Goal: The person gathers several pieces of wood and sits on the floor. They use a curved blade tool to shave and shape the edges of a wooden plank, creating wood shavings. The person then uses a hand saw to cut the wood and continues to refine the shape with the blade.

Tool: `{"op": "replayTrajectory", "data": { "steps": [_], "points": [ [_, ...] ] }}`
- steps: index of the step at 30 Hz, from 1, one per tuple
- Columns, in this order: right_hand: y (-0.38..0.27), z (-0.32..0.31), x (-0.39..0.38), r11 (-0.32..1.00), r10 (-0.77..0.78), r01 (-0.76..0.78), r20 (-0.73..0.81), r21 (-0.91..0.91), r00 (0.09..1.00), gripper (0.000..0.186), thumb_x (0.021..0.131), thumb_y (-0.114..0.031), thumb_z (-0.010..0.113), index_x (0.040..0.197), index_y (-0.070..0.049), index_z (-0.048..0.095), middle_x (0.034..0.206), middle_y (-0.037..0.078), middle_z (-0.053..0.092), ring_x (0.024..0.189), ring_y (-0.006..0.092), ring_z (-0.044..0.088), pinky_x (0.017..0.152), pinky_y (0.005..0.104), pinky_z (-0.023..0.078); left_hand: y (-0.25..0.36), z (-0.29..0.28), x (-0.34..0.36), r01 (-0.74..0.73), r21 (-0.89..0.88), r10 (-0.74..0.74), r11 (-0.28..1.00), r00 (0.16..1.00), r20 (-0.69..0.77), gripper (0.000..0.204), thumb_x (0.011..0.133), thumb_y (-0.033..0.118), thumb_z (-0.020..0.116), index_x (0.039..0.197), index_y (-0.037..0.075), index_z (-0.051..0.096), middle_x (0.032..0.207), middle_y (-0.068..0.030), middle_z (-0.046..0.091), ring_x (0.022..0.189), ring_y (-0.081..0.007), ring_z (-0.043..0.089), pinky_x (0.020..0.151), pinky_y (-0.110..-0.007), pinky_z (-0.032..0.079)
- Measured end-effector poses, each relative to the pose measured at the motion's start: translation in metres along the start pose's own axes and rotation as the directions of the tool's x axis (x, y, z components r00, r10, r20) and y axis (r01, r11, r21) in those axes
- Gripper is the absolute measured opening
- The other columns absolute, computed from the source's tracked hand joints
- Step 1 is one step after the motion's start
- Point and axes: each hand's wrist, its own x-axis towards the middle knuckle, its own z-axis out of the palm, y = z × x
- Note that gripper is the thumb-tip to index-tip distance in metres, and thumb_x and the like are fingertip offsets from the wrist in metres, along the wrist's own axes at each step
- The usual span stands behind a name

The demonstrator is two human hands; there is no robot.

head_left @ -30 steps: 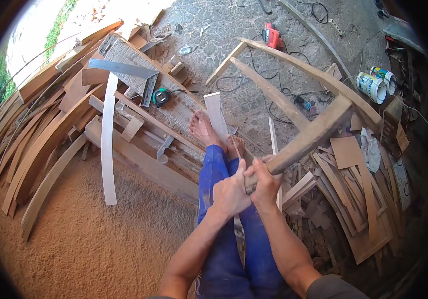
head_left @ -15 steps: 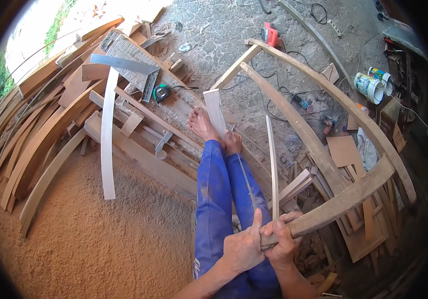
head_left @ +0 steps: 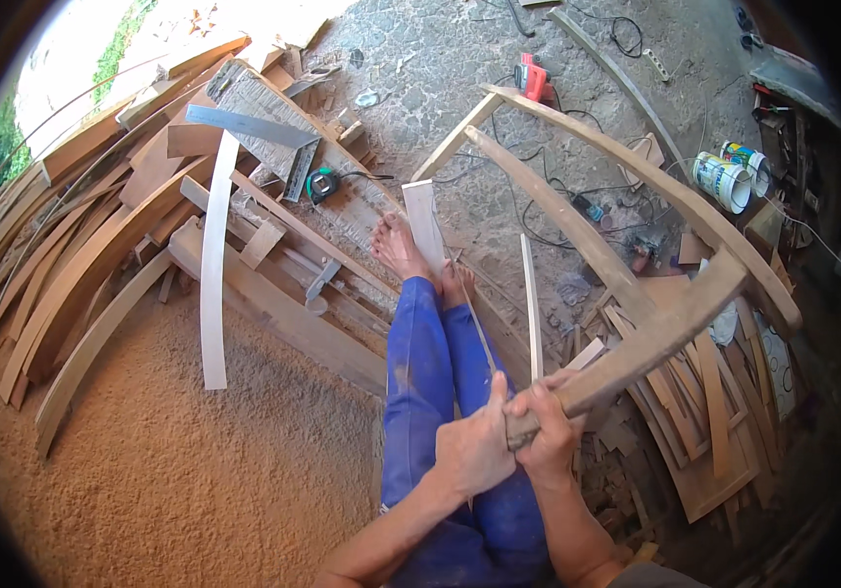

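Note:
With both hands I hold the near end of a large wooden frame saw (head_left: 670, 333). My left hand (head_left: 474, 446) is closed round the end of its near arm, thumb up. My right hand (head_left: 550, 431) wraps the same arm just to the right. The thin saw blade (head_left: 481, 333) runs from my hands toward a pale board (head_left: 424, 220) between my bare feet. Whether the blade is inside a cut, I cannot tell. A narrow pale strip of wood (head_left: 531, 304) stands out beyond my right hand, its lower end hidden.
Left of my legs lie a curved white strip (head_left: 213, 265), a try square (head_left: 249, 124), a green tape measure (head_left: 321, 184) and stacked curved boards (head_left: 97, 284). Sawdust (head_left: 166, 470) covers the ground there. Rightward are offcuts (head_left: 704, 421), cables, a red power tool (head_left: 535, 78) and paint cans (head_left: 722, 181).
Both hands have moved forward, away from me, with the near end of the frame saw. The saw's far end has shifted slightly left. The board between my feet stays about where it was.

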Motion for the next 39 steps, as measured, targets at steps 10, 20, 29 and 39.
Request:
{"op": "replayTrajectory", "data": {
  "steps": [10,20,29,39],
  "points": [
    [0.106,0.083,0.183,0.99,-0.088,0.075,0.105,0.121,0.991,0.019,0.086,0.001,0.068,0.085,-0.004,0.05,0.067,0.004,0.057,0.056,0.0136,0.057,0.056,0.0299,0.049,-0.119,-0.003,0.182,0.048,0.058,-0.039,0.997,0.988,-0.147,0.084,0.077,0.041,0.07,0.147,0.003,0.043,0.101,-0.0274,0.071,0.093,-0.0403,0.071,0.082,-0.049,0.055],
    [-0.024,-0.016,-0.033,0.999,-0.043,0.042,0.089,0.015,0.995,0.023,0.092,-0.004,0.058,0.108,-0.003,0.042,0.07,0.011,0.055,0.064,0.0197,0.059,0.068,0.0364,0.057,0.017,0.011,-0.034,-0.056,-0.053,0.053,0.997,0.996,-0.069,0.095,0.068,0.022,0.077,0.148,-0.008,0.037,0.084,-0.0161,0.072,0.071,-0.0307,0.073,0.056,-0.04,0.054],
    [0.112,0.084,0.185,0.975,-0.108,0.078,0.139,0.209,0.984,0.018,0.086,0.001,0.067,0.089,-0.005,0.05,0.066,0.004,0.054,0.054,0.0155,0.057,0.055,0.0318,0.051,-0.124,-0.006,0.186,0.06,0.057,-0.051,0.997,0.988,-0.148,0.079,0.076,0.04,0.072,0.146,0.012,0.047,0.095,-0.0263,0.071,0.093,-0.0429,0.07,0.081,-0.051,0.055],
    [-0.028,-0.008,-0.05,0.995,-0.016,0.014,0.029,0.095,0.999,0.016,0.092,-0.002,0.055,0.103,0.002,0.044,0.072,0.011,0.061,0.067,0.0165,0.063,0.069,0.0309,0.056,0.009,0.01,-0.046,-0.049,-0.04,0.052,0.998,0.997,0.066,0.094,0.067,0.018,0.073,0.147,-0.013,0.035,0.082,-0.0162,0.071,0.068,-0.0321,0.071,0.056,-0.042,0.054]
  ]
}}
